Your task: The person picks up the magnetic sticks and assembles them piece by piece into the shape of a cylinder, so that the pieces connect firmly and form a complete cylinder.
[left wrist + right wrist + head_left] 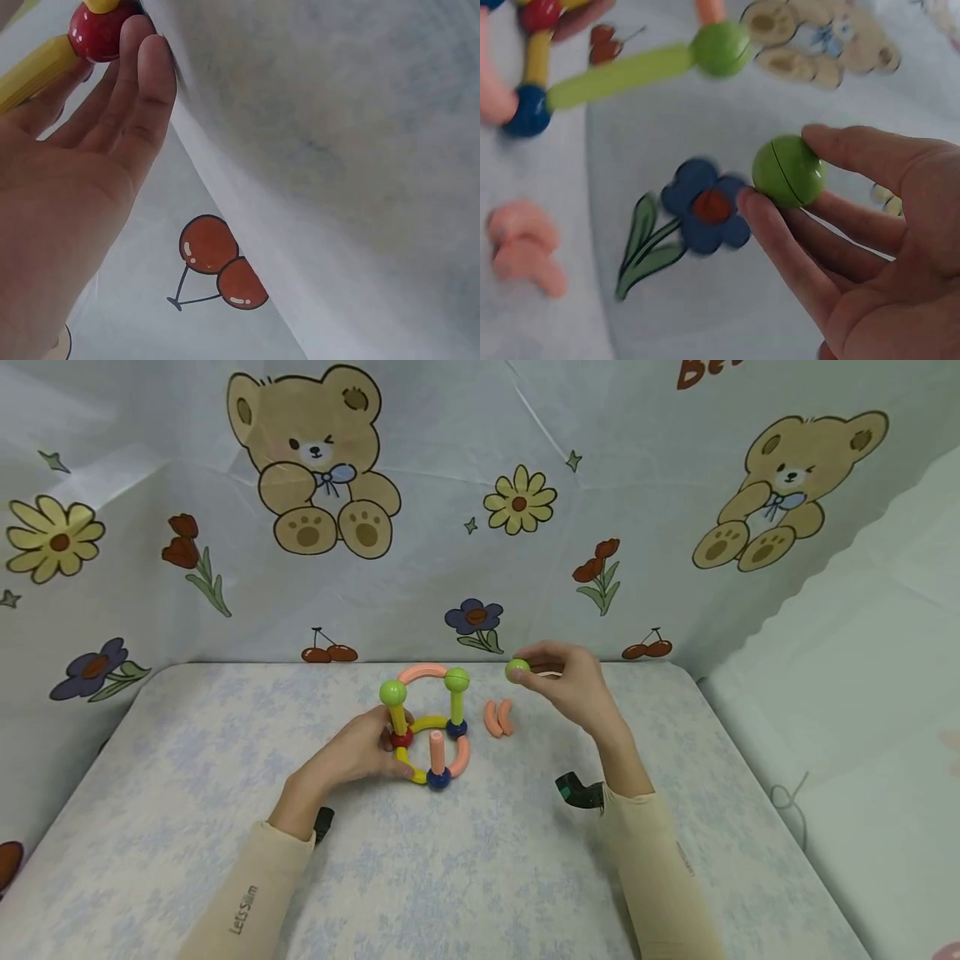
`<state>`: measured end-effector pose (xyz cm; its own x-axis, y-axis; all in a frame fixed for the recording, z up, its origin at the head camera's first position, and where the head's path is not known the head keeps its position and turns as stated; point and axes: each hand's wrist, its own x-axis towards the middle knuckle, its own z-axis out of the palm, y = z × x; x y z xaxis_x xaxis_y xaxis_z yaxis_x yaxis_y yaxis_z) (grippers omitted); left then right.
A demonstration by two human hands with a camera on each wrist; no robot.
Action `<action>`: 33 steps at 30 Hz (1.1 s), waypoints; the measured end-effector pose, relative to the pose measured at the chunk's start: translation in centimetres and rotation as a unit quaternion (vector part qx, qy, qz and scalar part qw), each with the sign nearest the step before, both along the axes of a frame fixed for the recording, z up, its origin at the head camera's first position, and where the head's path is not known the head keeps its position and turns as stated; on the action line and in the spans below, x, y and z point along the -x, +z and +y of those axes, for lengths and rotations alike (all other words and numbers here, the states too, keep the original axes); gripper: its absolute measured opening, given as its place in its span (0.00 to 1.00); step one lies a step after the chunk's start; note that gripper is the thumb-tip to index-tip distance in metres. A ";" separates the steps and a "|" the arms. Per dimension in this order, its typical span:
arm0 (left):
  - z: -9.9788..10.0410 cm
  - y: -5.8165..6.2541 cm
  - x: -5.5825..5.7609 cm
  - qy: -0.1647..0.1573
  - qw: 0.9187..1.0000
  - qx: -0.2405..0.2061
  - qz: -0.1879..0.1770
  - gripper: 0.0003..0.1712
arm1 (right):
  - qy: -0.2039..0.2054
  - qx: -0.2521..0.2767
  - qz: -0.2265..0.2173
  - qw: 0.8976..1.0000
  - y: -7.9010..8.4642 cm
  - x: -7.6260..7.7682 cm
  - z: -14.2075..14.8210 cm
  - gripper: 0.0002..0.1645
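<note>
Two hands (566, 683) in play, three green balls (393, 693), two blue balls (438, 778), just one red ball (402, 739)! Sticks now: one yellow stick (397, 718), one green stick (457, 708), one pink stick (437, 755). And the curves, four pink arcs (491, 719), two yellow arcs (430, 723), six in all! Over on the backdrop (420, 585), two bears (315, 464), two daisies (519, 503), two blue flowers (476, 617).

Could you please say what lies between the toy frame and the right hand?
In the head view, two curved pink pieces lie between the toy frame and the right hand, which pinches a green ball.
</note>
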<state>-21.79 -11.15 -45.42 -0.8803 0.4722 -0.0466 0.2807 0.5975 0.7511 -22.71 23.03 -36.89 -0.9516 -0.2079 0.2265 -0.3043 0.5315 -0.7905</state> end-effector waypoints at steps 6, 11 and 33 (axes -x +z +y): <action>-0.1 0.0 0.0 -0.025 0.999 -0.017 0.019 0.68 | 0.125 0.019 0.015 0.992 2.7 -3.0 -3.4 0.16; -0.2 0.0 0.0 -0.032 0.999 -0.023 0.022 0.67 | 0.167 0.006 0.061 0.984 2.1 -4.5 -6.8 0.16; -0.1 0.1 0.0 -0.022 0.999 -0.021 0.011 0.67 | 0.137 -0.034 0.082 0.987 1.7 -4.7 -7.7 0.09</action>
